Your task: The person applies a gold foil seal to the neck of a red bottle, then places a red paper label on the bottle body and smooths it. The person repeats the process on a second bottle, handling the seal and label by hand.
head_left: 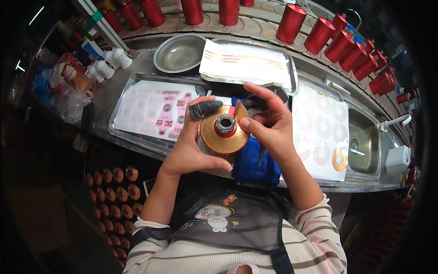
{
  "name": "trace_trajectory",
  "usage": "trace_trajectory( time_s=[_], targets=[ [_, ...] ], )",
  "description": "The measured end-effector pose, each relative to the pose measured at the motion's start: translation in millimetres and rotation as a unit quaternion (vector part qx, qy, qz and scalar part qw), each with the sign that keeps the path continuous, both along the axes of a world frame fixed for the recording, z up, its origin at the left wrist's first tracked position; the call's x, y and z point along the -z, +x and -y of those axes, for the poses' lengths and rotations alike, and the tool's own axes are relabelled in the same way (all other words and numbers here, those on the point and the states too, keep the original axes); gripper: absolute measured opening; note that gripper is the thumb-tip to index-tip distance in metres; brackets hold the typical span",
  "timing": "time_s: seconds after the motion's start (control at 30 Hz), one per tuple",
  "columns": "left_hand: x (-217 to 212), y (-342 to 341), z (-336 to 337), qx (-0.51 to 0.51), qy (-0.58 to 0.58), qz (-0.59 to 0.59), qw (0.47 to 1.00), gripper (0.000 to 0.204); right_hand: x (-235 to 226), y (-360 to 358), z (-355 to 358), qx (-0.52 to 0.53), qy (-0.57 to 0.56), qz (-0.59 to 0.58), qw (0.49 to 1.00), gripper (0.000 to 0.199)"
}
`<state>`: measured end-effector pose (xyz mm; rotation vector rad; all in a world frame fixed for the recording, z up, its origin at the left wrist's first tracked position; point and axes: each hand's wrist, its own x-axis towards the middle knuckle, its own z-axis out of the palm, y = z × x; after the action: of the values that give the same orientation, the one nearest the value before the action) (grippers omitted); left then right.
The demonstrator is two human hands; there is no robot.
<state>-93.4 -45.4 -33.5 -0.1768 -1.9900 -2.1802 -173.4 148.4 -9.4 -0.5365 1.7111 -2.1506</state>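
A bottle (225, 129) with an uncapped glass mouth and a red neck is seen from above. Around its neck lies a round gold label (214, 140), with one end standing up as a flap (240, 113). My left hand (188, 145) curves round the bottle's left side and near edge, a dark grey cover on one finger. At the right side, my right hand (273, 125) has its thumb against the label by the raised flap, and its other fingers are bent above. Beneath the hands is a blue cloth (256, 160). My hands hide the bottle's lower body.
Trays with pink printed labels (169, 109), striped sheets (244, 64) and gold ring labels (339, 160) surround the work spot. A metal bowl (175, 52) stands behind; a sink (365, 141) is at right. Red bottles (291, 23) line a conveyor at the back.
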Motion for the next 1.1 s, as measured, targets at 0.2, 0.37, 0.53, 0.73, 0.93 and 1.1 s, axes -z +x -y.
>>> trace_trajectory(
  time_s=[0.2,0.37,0.53,0.73,0.93,1.1],
  targets=[
    [0,-8,6,0.082,0.057,0.028,0.995,0.090,3,5,1,0.028,0.000,-0.006,1.000,0.061],
    [1,-3,8,0.054,-0.017,0.002,0.998,0.091,-7,12,-2,0.022,0.032,-0.008,0.999,0.062],
    [-6,-24,20,0.147,0.038,0.015,0.988,0.096,-3,15,-2,0.056,0.041,-0.029,0.997,0.062],
    [-9,-15,6,0.102,0.175,0.067,0.977,0.060,1,24,-2,0.089,0.038,-0.009,0.995,0.052],
    [-13,-12,0,0.068,0.127,0.089,0.986,0.056,-2,15,0,0.023,0.074,0.056,0.995,0.045],
    [-15,-15,1,0.074,0.124,0.084,0.986,0.057,9,16,-1,0.029,0.076,0.020,0.996,0.049]
  ],
)
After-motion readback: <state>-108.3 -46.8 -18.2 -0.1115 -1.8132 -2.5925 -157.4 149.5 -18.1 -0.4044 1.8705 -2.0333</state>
